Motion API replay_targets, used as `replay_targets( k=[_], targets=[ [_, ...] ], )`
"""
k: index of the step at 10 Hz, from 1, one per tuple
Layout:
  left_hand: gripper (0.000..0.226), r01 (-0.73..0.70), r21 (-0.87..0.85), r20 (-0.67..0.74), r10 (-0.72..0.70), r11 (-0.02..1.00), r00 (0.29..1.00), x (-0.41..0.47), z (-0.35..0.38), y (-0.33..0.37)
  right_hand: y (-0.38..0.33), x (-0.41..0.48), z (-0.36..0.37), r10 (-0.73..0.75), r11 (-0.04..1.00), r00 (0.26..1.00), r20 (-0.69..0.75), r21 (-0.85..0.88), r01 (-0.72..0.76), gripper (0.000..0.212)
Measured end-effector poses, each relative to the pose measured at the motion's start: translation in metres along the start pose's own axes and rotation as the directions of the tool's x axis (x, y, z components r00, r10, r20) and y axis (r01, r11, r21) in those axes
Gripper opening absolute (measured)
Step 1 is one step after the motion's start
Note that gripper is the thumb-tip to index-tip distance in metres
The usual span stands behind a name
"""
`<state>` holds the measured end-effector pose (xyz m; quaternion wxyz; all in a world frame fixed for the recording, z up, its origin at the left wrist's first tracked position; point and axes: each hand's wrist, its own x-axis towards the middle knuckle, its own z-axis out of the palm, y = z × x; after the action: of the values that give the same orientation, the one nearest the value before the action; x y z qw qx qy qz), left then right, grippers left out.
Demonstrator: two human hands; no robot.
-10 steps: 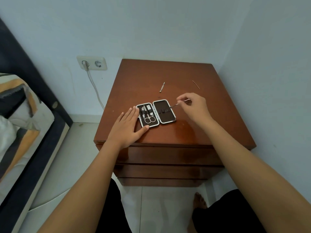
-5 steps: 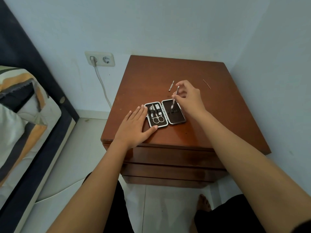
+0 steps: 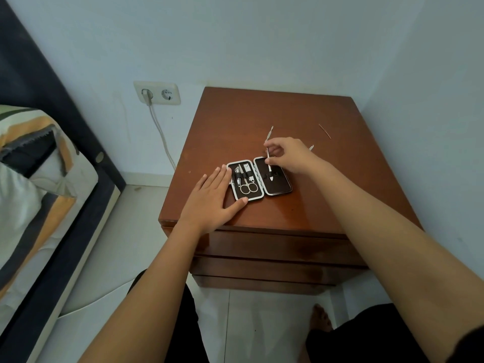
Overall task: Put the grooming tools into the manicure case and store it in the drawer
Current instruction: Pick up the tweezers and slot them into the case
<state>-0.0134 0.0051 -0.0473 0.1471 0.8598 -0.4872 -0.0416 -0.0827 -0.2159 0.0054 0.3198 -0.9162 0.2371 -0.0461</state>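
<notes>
An open manicure case [image 3: 281, 191] lies on the brown nightstand [image 3: 288, 108]. Its left half holds scissors [image 3: 247, 186] and clippers under elastic straps. My left hand [image 3: 212, 200] rests flat on the nightstand, fingers touching the case's left edge. My right hand [image 3: 290, 154] pinches a thin metal tool [image 3: 269, 169] that points down into the right half, its tip at the strap. Another metal tool [image 3: 269, 133] lies loose behind the case. A small thin pick [image 3: 324, 131] lies at the far right. A further tool tip [image 3: 311, 147] shows behind my right hand.
Closed drawers [image 3: 275, 247] front the nightstand below its top. A wall socket [image 3: 157, 93] with a plugged cable is on the left wall. A bed with a striped pillow [image 3: 34, 158] stands to the left. A bare foot [image 3: 320, 318] rests on the tiled floor.
My right hand turned the thin tool from lying sideways to pointing down, and moved it over the case's right half until its tip reached the strap. The left hand stayed put.
</notes>
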Motion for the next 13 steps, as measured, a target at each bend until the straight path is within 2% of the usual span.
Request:
replay_targets(
  k=[1,2,3,6,7,8,9,10,11,13],
  targets=[
    [0.093,0.0,0.002,0.002,0.0,1.0,1.0,0.0,0.0,0.001,0.001,-0.009,0.002,-0.043,0.987,0.997,0.056,-0.153,0.051,0.047],
    [0.088,0.005,0.006,0.006,-0.005,1.0,1.0,0.0,-0.001,0.001,0.005,-0.022,0.009,-0.142,0.963,0.989,0.029,-0.227,0.145,0.047],
    [0.094,0.009,0.012,0.011,-0.009,1.0,1.0,0.0,-0.001,0.001,0.013,-0.037,0.022,-0.195,0.95,0.98,0.033,-0.243,0.198,0.047],
    [0.097,0.02,0.021,0.013,-0.021,1.0,1.0,0.0,-0.001,0.002,0.024,-0.065,0.032,-0.211,0.949,0.977,0.033,-0.231,0.213,0.045],
    [0.096,0.021,0.019,0.013,-0.021,1.0,1.0,0.0,-0.001,0.002,0.03,-0.064,0.03,-0.198,0.966,0.98,-0.024,-0.172,0.191,0.046],
    [0.097,0.019,0.012,0.012,-0.019,1.0,1.0,0.001,-0.001,0.001,0.041,-0.056,0.022,-0.082,0.991,0.98,-0.18,-0.122,0.061,0.046],
    [0.097,0.014,0.007,0.01,-0.014,1.0,1.0,0.002,-0.001,0.001,0.05,-0.047,0.014,0.018,0.991,0.969,-0.248,-0.122,-0.049,0.046],
    [0.096,0.009,0.005,0.004,-0.009,1.0,1.0,0.001,0.0,0.0,0.047,-0.049,0.011,-0.078,0.997,0.956,-0.282,-0.035,0.07,0.038],
    [0.093,0.01,0.012,0.005,-0.01,1.0,1.0,0.001,0.0,0.0,0.04,-0.061,0.019,-0.28,0.96,0.943,-0.182,-0.03,0.279,0.031],
    [0.091,0.011,0.018,0.012,-0.012,1.0,1.0,0.0,-0.001,0.001,0.036,-0.065,0.031,-0.298,0.955,0.946,-0.125,-0.038,0.295,0.035]
  ],
)
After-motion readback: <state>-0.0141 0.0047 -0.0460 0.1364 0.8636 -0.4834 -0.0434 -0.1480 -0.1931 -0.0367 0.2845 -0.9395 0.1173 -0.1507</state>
